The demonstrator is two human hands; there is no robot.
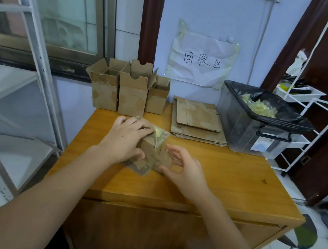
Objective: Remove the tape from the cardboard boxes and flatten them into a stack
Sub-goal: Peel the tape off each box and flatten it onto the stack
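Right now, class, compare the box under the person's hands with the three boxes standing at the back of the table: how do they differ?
The box under the hands lies on its side; the three standing boxes are upright with top flaps open.
The handled box carries yellowish tape; the standing boxes show only lighter patches, no obvious tape.
The left hand presses on it; nothing touches the standing boxes.
All are plain brown cardboard, unflattened.
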